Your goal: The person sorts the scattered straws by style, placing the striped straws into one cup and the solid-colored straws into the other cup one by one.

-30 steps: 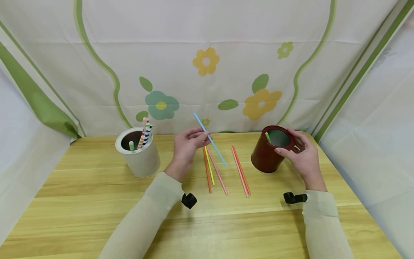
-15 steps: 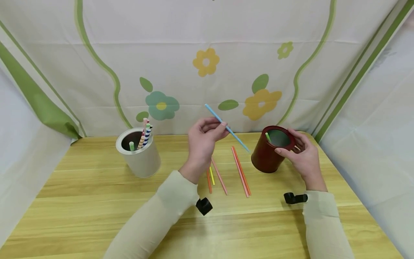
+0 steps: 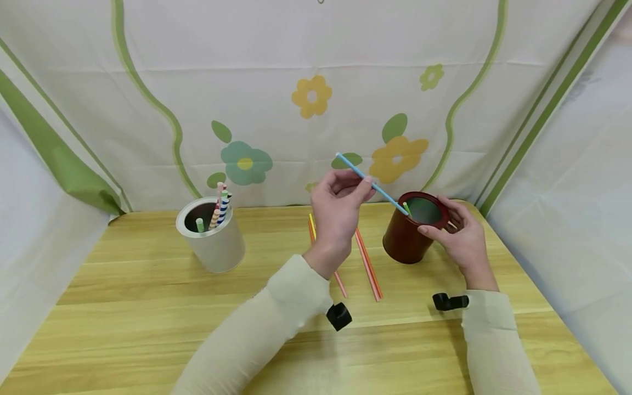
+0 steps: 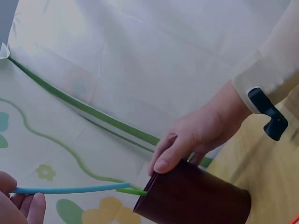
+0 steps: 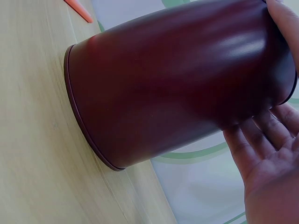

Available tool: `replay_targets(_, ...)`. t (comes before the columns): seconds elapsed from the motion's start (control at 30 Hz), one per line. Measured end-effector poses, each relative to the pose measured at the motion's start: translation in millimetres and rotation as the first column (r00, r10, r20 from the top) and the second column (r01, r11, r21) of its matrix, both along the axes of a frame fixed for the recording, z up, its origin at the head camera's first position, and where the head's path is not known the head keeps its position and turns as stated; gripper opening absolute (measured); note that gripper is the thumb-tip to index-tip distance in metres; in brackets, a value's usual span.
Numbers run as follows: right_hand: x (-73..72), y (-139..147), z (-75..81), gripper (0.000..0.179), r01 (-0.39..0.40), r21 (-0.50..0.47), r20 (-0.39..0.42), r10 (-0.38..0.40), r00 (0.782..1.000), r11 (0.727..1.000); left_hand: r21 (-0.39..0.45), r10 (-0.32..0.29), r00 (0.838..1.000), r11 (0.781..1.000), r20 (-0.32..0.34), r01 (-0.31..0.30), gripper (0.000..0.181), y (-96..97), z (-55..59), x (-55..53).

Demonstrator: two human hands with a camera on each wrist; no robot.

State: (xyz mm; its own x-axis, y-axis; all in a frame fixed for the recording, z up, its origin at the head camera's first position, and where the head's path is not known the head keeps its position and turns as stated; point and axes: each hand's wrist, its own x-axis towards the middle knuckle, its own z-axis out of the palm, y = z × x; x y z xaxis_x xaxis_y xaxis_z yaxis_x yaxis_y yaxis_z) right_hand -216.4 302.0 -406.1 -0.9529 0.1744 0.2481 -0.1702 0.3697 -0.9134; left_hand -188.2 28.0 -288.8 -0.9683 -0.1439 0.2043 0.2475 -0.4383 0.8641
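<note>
A light blue straw (image 3: 387, 197) is pinched between the thumb and fingers of my left hand (image 3: 338, 211). It slants down to the right, and its lower end is at the near left rim of a dark red pot (image 3: 405, 241), beside a green straw (image 3: 406, 209) that sticks out of it. In the left wrist view the blue straw's tip (image 4: 124, 185) appears just outside the pot's mouth. My right hand (image 3: 464, 236) holds the pot at its upper right side, thumb in front and fingers behind. The pot's base rests on the table in the right wrist view.
On the left stands a white pot (image 3: 219, 249) with several striped and coloured straws (image 3: 222, 209). Between the pots lie an orange and pink pair (image 3: 367, 263) and a pink straw (image 3: 340, 285), with a yellow straw (image 3: 311, 219) partly behind my left hand. A flowered curtain (image 3: 311, 44) hangs behind.
My left hand has carried the blue straw rightward from above the loose straws to the dark red pot's rim. The right hand and pot have stayed in place.
</note>
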Motion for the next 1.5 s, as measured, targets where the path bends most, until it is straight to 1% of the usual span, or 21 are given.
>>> replay_targets(0.13,-0.9,1,-1.2,0.082,-0.002,0.009,-0.002,0.002,1.0,1.0,-0.015,0.006,0.999,1.0,-0.031,-0.007,0.014,10.0,-6.0,-3.0)
replay_targets(0.2,-0.6,1,-1.5,0.082,-0.003,0.013,-0.001,0.003,1.0,1.0,-0.024,0.008,0.999,1.0,-0.033,-0.009,0.013,14.0,-9.3,-4.9)
replay_targets(0.37,0.4,0,-0.6,0.082,-0.007,0.016,-0.003,0.007,1.0,1.0,-0.047,-0.008,1.0,0.999,-0.005,0.008,0.012,19.9,-17.5,-9.0)
replay_targets(0.53,0.0,0,0.0,0.081,-0.008,0.005,-0.012,0.008,1.0,1.0,-0.12,-0.011,1.0,0.993,0.013,0.013,0.011,25.6,-23.8,-12.2)
replay_targets(0.63,-0.5,1,-0.4,0.081,-0.014,0.012,-0.017,0.014,1.0,1.0,-0.179,-0.005,1.0,0.984,0.016,0.008,0.012,31.3,-25.5,-14.8)
replay_targets(0.77,-0.4,2,-0.7,0.081,-0.012,0.01,-0.019,0.012,1.0,1.0,-0.279,-0.019,1.0,0.96,0.025,0.025,0.01,41.4,-26.3,-19.7)
replay_targets(0.87,-0.6,1,-1.1,0.081,-0.012,-0.012,-0.011,0.011,1.0,1.0,-0.323,-0.022,0.998,0.945,0.055,0.038,0.009,47.9,-27.4,-22.5)
replay_targets(0.93,-1.2,1,-1.4,0.081,-0.017,-0.016,-0.008,0.017,1.0,1.0,-0.326,-0.014,0.997,0.945,0.075,0.037,0.009,50.5,-28.5,-23.8)
replay_targets(1.0,-1.8,0,-1.6,0.081,-0.022,-0.013,-0.009,0.022,1.0,1.0,-0.316,-0.002,0.996,0.948,0.088,0.03,0.009,51.7,-29.7,-24.7)
replay_targets(1.37,-2.0,-1,-2.6,0.082,-0.016,-0.004,-0.014,0.016,1.0,1.0,-0.258,0.005,0.996,0.966,0.087,0.018,0.01,47.7,-32.5,-23.4)
replay_targets(1.5,-2.3,0,-3.7,0.082,-0.017,0.006,-0.029,0.017,0.999,1.0,-0.273,0.012,0.996,0.962,0.088,0.013,0.009,46.4,-33.5,-22.2)
